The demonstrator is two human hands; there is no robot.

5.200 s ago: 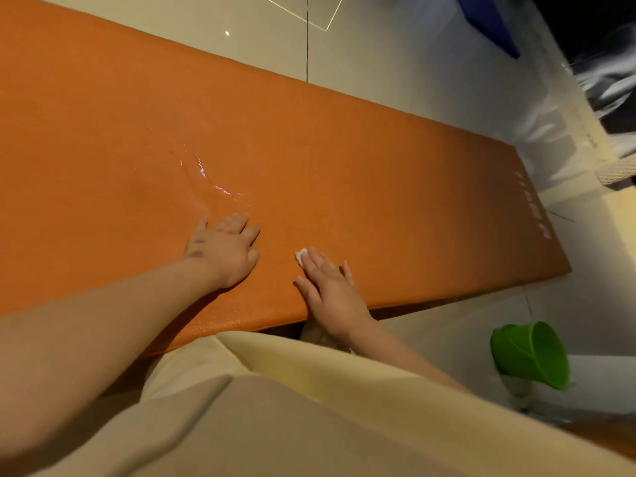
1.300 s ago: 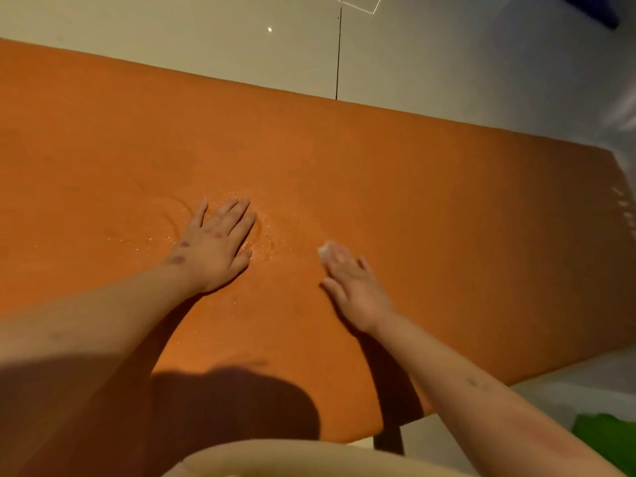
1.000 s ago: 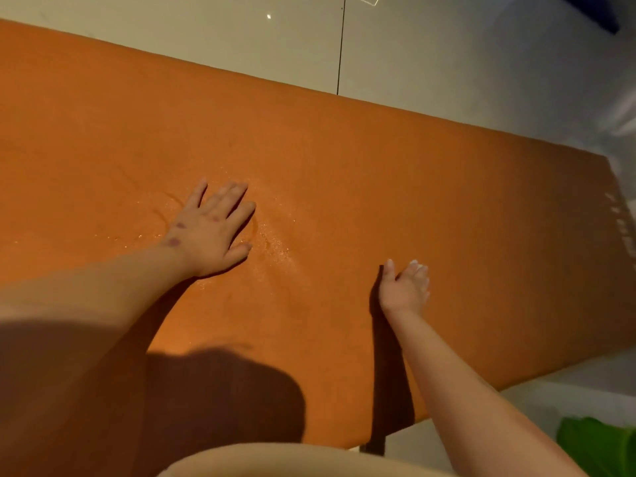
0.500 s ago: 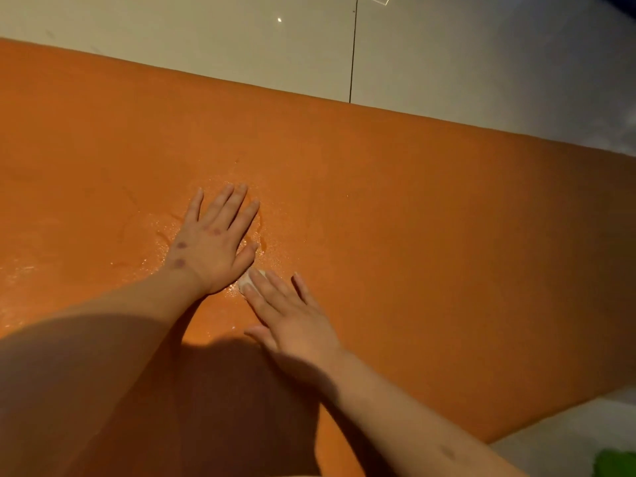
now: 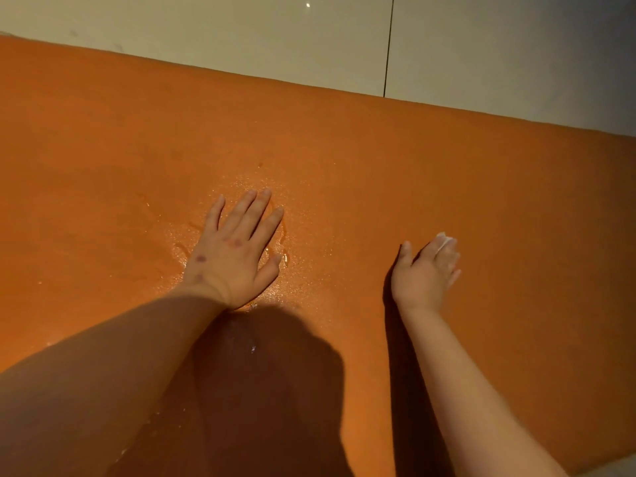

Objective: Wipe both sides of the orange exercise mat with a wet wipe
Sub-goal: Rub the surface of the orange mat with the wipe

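- Head view: the orange mat (image 5: 344, 149) is seen laid flat on the pale tiled floor (image 5: 241, 32) and fills most of the picture.
- The left hand (image 5: 237, 253) is laid palm down on the mat. Its grip is open, with the fingers straight and slightly spread. A glistening wet patch (image 5: 303, 280) is seen around it.
- The right hand (image 5: 426, 270) is placed well apart to the right, with the thumb held clear of the fingers. A small bunched wet wipe (image 5: 444, 241) shows at the fingertips and is apparently pressed onto the mat, not pinched, so this grip is judged open.
- The wipe is held by fingertip pressure alone, so it could be left behind or rolled up on a fast stroke.
- The bracing palm rests on wet mat and could slide if weight is put on it.
- If that palm is lifted, the mat could be dragged or ridged over the smooth tiles by the wiping stroke.
- Strips could be missed, since the wipe is small against so broad a surface.
- The underside is not shown, and the flip is judged to be yet to come.
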